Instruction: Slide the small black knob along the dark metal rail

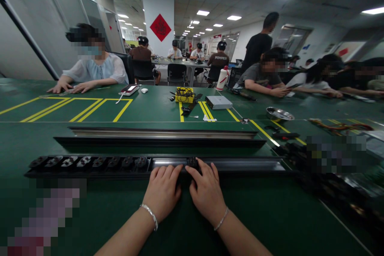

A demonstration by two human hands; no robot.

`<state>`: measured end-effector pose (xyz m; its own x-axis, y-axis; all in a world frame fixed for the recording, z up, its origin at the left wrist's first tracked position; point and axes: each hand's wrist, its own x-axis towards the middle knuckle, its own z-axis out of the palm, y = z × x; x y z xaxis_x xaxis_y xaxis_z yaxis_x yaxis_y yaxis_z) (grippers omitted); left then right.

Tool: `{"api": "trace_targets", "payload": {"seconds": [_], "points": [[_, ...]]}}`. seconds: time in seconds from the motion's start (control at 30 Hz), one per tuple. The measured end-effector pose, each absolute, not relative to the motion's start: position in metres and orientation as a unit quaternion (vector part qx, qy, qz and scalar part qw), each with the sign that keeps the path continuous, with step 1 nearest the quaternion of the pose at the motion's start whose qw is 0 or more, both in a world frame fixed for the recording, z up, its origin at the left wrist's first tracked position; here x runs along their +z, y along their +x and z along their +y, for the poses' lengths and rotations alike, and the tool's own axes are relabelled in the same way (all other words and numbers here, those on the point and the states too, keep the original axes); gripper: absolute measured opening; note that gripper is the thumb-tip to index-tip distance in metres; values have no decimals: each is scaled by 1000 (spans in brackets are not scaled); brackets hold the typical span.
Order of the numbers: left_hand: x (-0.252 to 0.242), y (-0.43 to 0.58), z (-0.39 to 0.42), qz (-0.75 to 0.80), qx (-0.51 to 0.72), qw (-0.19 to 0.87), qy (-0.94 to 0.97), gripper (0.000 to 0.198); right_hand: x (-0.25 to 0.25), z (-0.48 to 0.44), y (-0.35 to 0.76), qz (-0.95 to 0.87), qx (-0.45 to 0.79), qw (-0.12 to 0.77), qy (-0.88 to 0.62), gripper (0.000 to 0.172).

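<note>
Long black channel strip with a shiny metallic floor [240, 165]: lies roughly parallel to the far edge of the green table surface [150, 121], directly before the hands. Eight dark round-faced socket units [84, 162] sit in a row from its left end; right part mostly bare.

Step in hand (judged): positioning one small black block-shaped unit [192, 163] inside the channel, apart from the row. Right hand [207, 192]: fingertips bent about the unit; cannot tell whether they grip it. Left hand [163, 188]: fingers loosely curled at the near rim, nothing seen in grasp. Next move calls for steady fingertips and the unit square between the channel walls.

Around: black profile with pale metallic inside [162, 133] toward the far edge; steel bowl [277, 118] farther right. Possible obstruction: dark jumbled heap [330, 196], crowding the strip's right end; contact unclear.
</note>
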<state>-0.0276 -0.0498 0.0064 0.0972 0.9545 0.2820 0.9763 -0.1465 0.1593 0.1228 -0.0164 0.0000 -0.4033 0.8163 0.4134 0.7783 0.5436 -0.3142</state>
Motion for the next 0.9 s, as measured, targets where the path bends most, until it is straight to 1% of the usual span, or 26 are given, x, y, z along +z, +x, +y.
{"api": "trace_targets", "payload": {"seconds": [0.5, 0.9], "points": [[7, -27, -50, -654, -158, 49, -738, 45, 0, -16, 123, -838, 40, 267, -475, 43], [8, -27, -50, -651, -165, 35, -740, 43, 2, -16, 123, -837, 38, 274, -472, 42]]}}
